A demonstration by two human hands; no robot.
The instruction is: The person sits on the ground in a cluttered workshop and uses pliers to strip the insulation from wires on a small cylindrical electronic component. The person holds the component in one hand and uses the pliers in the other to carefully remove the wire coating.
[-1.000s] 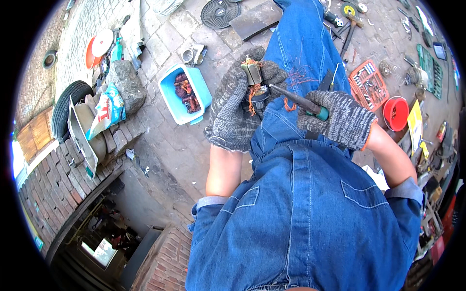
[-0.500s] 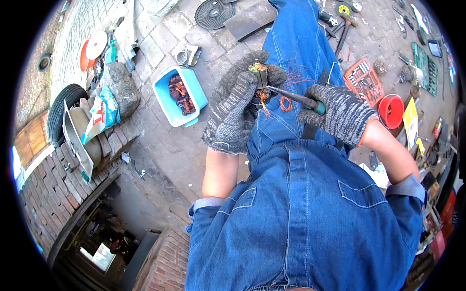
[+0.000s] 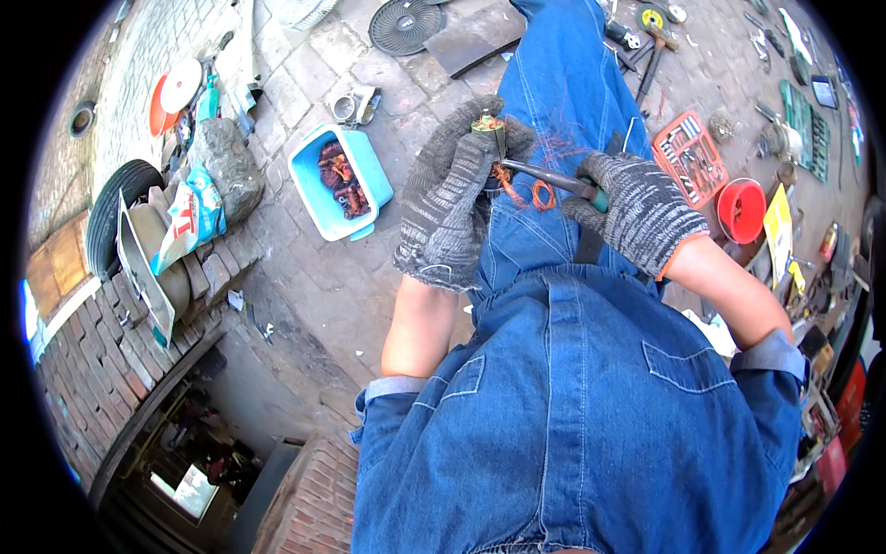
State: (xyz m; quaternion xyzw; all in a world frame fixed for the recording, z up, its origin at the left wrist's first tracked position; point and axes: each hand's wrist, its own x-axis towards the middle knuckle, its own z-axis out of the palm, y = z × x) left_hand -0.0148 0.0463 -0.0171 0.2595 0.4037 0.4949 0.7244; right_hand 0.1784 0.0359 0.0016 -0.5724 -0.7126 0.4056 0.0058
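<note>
My left hand (image 3: 452, 185), in a grey knitted glove, is closed round a small motor core (image 3: 488, 124) with copper windings. Frayed orange copper wire (image 3: 505, 180) sticks out of its lower end. In my gloved right hand (image 3: 641, 205) is a pair of long-nose pliers (image 3: 559, 179) with a green handle, its fingers wrapped about the grip. The tapered tip points left and meets the wire at the core. A small copper wire loop (image 3: 544, 195) hangs just below the tip, over my blue denim trouser leg. Loose thin copper strands (image 3: 565, 145) lie on the denim beyond. My fingers partly hide the core.
At left on the paving stands a light blue tub (image 3: 372, 175) holding copper windings. To the right are an orange bit case (image 3: 663, 138), a red bucket (image 3: 741, 186), a hammer (image 3: 657, 63) and a green socket case (image 3: 806, 120). A round black grille (image 3: 406, 25) lies at the far side.
My right hand and the pliers have shifted slightly left. The left hand has turned the core a little, its fingers now covering more of its side.
</note>
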